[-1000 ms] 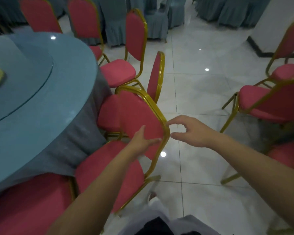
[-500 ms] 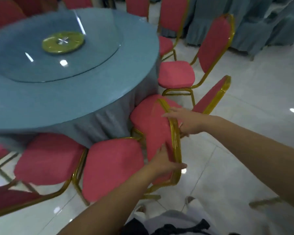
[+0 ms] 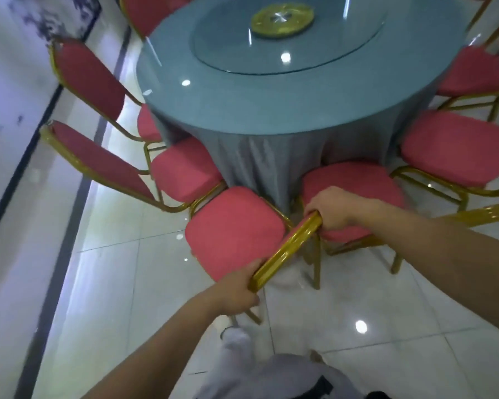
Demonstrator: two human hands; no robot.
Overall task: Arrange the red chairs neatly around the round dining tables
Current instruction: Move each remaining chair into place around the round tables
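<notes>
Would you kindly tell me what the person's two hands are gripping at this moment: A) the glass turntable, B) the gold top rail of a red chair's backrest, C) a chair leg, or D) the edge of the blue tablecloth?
B: the left hand and the right hand each curl round one end of the gold top rail, with that chair's red seat lying beyond it toward the round table.
</notes>
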